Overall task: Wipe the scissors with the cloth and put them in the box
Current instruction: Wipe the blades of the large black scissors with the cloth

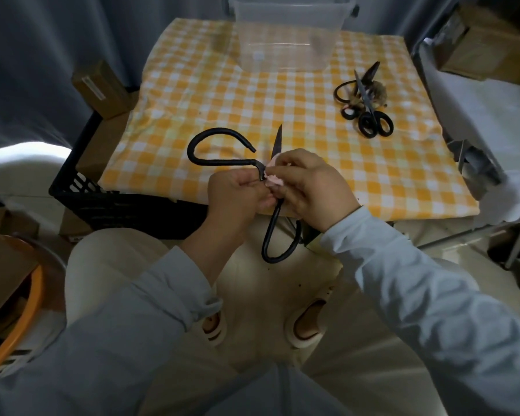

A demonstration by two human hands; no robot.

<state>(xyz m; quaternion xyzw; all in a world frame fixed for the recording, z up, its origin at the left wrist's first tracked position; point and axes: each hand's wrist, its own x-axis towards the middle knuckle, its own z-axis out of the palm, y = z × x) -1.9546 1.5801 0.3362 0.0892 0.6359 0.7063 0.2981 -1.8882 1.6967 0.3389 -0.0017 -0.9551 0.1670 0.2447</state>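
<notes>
A large pair of black iron scissors (210, 157) with big looped handles is held open above the table's near edge. My left hand (237, 193) grips them near the pivot. My right hand (309, 187) pinches a small pink cloth (275, 181) against the blade near the pivot. One blade tip points away from me, and one handle loop hangs down toward my lap. A clear plastic box (288, 37) stands at the far edge of the table, and I see nothing inside it.
Several more black scissors (367, 100) lie in a pile with a brown clump at the right of the yellow checked tablecloth (222, 94). A black crate (102, 199) with cardboard boxes stands at the left. An orange basin (27, 310) sits on the floor.
</notes>
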